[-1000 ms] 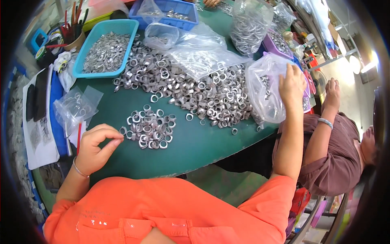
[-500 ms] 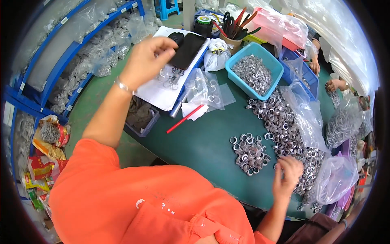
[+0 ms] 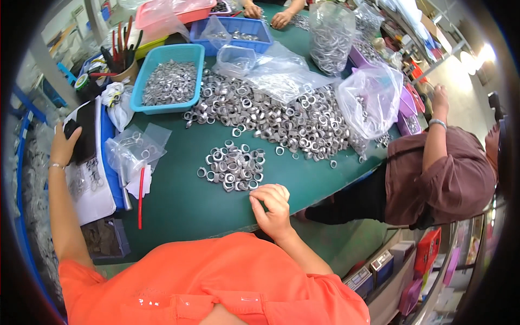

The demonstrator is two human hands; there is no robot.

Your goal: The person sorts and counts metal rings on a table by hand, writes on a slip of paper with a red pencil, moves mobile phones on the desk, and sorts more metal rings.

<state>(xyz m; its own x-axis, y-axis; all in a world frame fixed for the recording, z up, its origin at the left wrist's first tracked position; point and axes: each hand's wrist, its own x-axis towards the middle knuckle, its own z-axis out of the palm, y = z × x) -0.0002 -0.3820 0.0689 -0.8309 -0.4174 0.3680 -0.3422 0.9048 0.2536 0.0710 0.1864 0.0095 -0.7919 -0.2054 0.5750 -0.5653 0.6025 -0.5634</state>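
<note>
At the far left my left hand [image 3: 63, 145] has its thumb and fingers round a small black object [image 3: 70, 128], beside a black phone [image 3: 85, 132] on white paper [image 3: 100, 203]. My right hand [image 3: 273, 210] is at the near edge of a small pile of grey metal rings [image 3: 234, 167]. Its fingers are curled and pressed together; whether anything is in them is hidden. Behind the small pile spreads a much larger heap of similar rings [image 3: 292, 124]. A red pen-like stick [image 3: 141, 197] lies by clear plastic bags [image 3: 135, 147] holding some rings.
A turquoise basket [image 3: 140, 89] full of small metal parts stands behind, near a blue tray [image 3: 265, 46] and a pot of pliers [image 3: 127, 70]. Clear bags [image 3: 371, 100] lie round the heap. Another person's hands [image 3: 281, 19] work across the table; a person in brown [image 3: 433, 173] is at right.
My view has swung to the right. My left hand has gone from above the phone to the small black object. My right hand has moved from the large heap to the small pile.
</note>
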